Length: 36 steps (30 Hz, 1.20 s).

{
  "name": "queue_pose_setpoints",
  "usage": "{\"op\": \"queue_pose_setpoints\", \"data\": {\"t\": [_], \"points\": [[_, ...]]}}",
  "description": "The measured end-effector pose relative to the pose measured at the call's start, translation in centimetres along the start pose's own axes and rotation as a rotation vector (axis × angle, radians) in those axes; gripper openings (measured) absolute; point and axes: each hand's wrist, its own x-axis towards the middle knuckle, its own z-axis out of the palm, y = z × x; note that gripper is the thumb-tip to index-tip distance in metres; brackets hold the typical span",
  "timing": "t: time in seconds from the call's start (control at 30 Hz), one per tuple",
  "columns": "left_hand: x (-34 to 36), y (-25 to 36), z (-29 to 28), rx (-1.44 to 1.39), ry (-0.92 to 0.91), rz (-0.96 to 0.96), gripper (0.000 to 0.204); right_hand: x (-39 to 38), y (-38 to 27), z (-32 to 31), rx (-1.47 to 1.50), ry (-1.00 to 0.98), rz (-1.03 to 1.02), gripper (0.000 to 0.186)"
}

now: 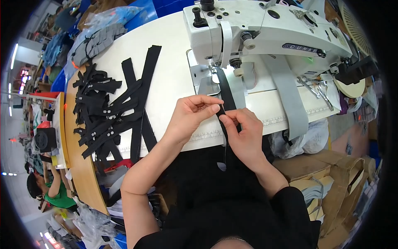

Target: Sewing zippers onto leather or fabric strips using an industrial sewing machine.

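Note:
A long black fabric strip (226, 90) runs from under the needle area of a white sewing machine (265, 37) toward me, over the table's front edge. Just in front of the machine, my left hand (187, 115) pinches the strip's left edge between thumb and forefinger. My right hand (245, 135) is right beside it, slightly nearer to me, its thumb and curled fingers closed on the same strip. What lies between the right fingers is partly hidden. A thin dark end hangs down below the hands against my black clothing.
Several black strips with small silvery pieces lie heaped on the white table (174, 83) at left. A grey band (287, 95) drapes over the front edge at right, near metal scissors (309, 87). Cardboard boxes (331, 186) stand at lower right. Another person in green (60, 195) works far left.

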Motion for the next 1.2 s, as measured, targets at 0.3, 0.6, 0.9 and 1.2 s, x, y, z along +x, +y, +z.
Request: {"op": "queue_pose_setpoints", "data": {"t": [0.3, 0.6, 0.9, 1.2], "points": [[3.0, -0.2, 0.8, 0.087, 0.238, 0.068, 0.011, 1.6, 0.7, 0.8, -0.038, -0.015, 0.061, 0.011], [4.1, -2.3, -1.5, 0.993, 0.309, 0.549, 0.022, 4.4, 2.6, 3.8, -0.555, 0.051, -0.269, 0.013], [2.8, -2.6, -0.9, 1.211, 0.217, 0.614, 0.038, 3.7, 2.2, 3.4, -0.483, 0.095, -0.126, 0.023], [2.2, -3.2, -1.5, 1.163, 0.152, 0.586, 0.041, 4.3, 3.3, 3.2, -0.108, 0.021, 0.229, 0.016]]}}
